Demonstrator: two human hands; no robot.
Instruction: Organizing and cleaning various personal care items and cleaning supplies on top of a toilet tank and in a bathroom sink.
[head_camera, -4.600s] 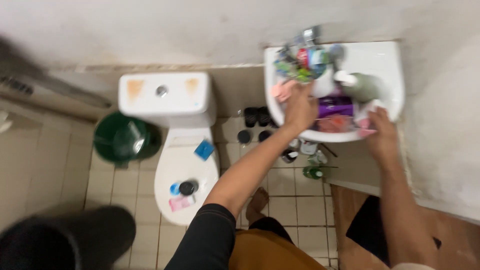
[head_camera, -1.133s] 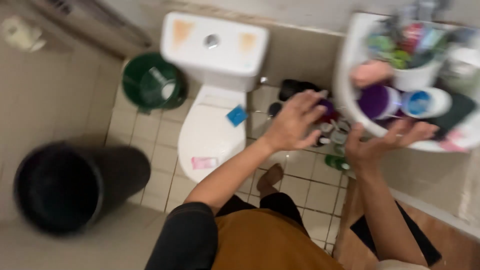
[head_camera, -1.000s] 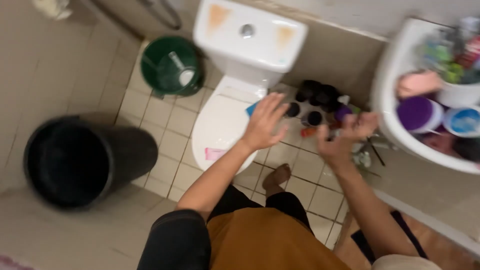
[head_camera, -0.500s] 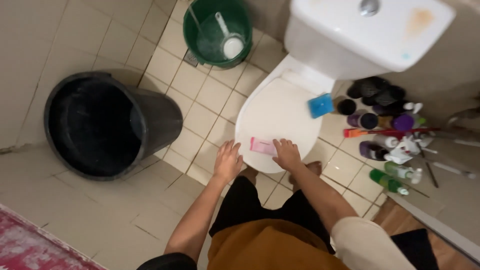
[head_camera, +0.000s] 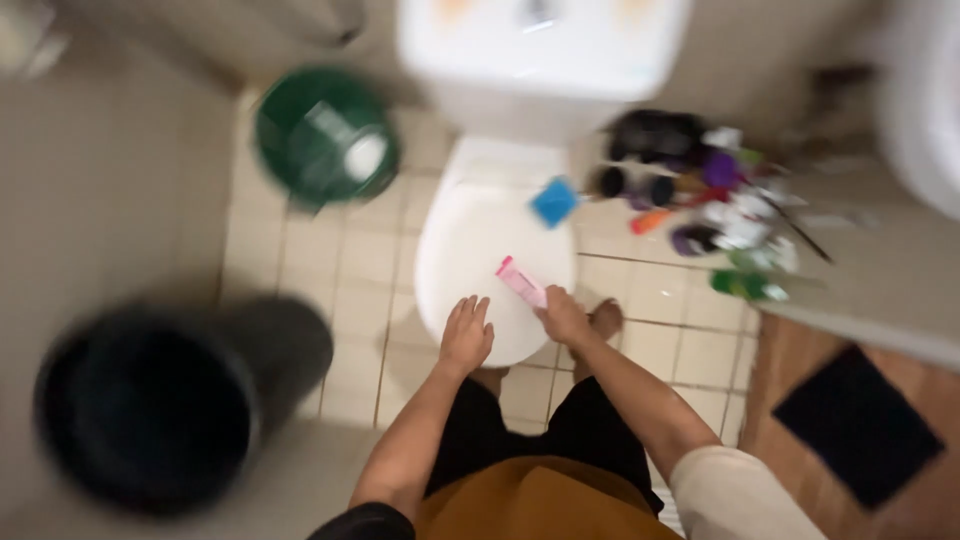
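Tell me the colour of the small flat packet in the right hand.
Pink flat packet, seen in the head view.

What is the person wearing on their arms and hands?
The left hand and right hand are bare: no gloves, and the blur hides any rings. Both forearms are uncovered. A black sleeve covers the left upper arm, while the right upper arm has a cream sleeve.

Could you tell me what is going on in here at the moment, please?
A person stands over a closed toilet lid. Their right hand grips one end of a small pink packet at the lid's front edge, while the left hand rests flat and open on the lid beside it. A blue square item lies further back on the lid. Bottles and jars crowd the floor to the right; a green bucket and a black bin stand to the left.
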